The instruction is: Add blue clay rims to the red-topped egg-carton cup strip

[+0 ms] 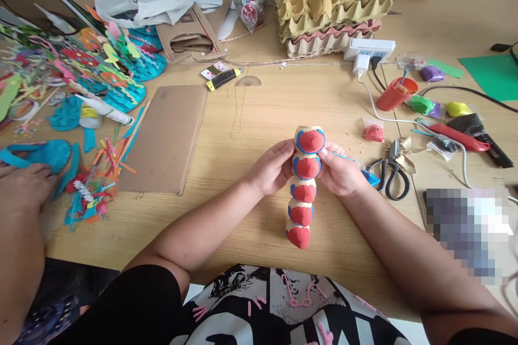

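Note:
A strip cut from an egg carton [306, 167] stands lengthwise in front of me, its several bumps capped with red clay and edged with blue clay. My left hand [275, 168] is closed on the strip's left side near the far end, thumb against the edge. On the opposite side, my right hand [340, 171] pinches a thin blue stick [343, 157], its fingers at the strip's upper right edge. Fingertips behind the strip are hidden. Near the right hand lie a blue clay packet [370, 177] and black-handled scissors [392, 171].
Stacked egg trays [332, 16] stand at the back beside a power strip [371, 48]. A red cup [396, 94] and clay packets are at right. A cardboard sheet [164, 137] lies left, near craft scraps. Another person's hand [28, 188] touches blue craft pieces.

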Tool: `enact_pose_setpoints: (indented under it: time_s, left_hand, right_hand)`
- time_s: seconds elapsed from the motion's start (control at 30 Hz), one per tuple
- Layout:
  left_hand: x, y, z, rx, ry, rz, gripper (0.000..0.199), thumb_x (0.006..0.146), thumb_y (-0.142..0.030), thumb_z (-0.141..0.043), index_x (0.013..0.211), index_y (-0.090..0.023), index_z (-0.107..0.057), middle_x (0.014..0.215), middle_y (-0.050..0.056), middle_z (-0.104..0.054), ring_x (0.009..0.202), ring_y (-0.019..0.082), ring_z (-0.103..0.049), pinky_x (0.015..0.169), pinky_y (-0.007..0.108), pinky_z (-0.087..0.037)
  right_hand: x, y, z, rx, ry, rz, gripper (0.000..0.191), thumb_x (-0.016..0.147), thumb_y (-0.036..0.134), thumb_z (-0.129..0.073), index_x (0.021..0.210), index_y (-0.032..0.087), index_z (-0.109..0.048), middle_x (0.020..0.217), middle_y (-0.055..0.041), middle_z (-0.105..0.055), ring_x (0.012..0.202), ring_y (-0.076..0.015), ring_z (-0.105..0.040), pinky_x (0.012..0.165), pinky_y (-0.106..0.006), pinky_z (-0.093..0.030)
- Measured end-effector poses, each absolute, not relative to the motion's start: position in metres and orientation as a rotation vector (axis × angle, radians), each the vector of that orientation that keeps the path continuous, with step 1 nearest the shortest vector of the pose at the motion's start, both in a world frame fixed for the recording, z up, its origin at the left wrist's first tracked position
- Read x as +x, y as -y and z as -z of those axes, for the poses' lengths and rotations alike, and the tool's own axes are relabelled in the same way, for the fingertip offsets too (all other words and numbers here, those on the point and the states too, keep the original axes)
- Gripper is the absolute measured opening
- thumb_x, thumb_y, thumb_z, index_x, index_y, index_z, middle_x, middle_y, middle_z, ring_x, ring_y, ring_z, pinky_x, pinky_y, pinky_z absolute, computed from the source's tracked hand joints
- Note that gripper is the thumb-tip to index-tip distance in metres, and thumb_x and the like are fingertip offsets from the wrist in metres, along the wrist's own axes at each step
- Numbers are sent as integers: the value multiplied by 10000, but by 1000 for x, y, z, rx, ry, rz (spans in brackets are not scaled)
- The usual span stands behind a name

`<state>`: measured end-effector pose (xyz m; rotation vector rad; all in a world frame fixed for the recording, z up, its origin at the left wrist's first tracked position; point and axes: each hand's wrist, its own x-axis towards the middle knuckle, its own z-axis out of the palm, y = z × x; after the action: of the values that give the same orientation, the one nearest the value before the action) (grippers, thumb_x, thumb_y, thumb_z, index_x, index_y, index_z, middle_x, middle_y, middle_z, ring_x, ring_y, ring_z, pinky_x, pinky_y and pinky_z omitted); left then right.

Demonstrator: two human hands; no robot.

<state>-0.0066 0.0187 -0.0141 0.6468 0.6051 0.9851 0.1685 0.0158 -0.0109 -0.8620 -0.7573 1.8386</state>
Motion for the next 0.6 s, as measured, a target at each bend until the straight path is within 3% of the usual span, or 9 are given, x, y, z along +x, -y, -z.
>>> enact_pose_setpoints:
  time_s: [0.2,0.33,0.4,0.6]
  left_hand:
    - [-5,-18,9,615,-678,-1011,458,729,-625,-870,905,-229,-720,790,20,-681,655,169,-608,623,321,-469]
    - [-6,-18,8,584,-698,-1022,445,720,-623,-873,867,-236,-710,747,13,-680,629,169,-603,648,335,-476]
    - [-6,-17,9,579,-710,-1033,433,729,-615,-870,846,-234,-703,741,9,-688,635,174,-621,653,339,-478]
    - [-5,-16,10,643,-700,-1153,351,817,-516,-846,840,-187,-725,724,-17,-685,620,119,-618,598,274,-491]
  right_hand:
    - [173,-26,12,-925,856,-1637,284,802,523,-817,888,259,-757,847,-17,-733,790,-171,-672,723,-311,-565]
    - [181,-33,-1,-1066,905,-1264,126,868,343,-732,974,278,-715,646,43,-591,620,-124,-556,633,-272,-486]
    - [184,-32,-11,-1093,937,-1178,119,845,278,-733,928,290,-649,583,64,-531,579,-125,-540,602,-268,-464]
    - [190,-28,-33,-1102,1060,-1157,237,843,362,-811,837,267,-594,759,12,-731,676,-132,-648,584,-263,-476]
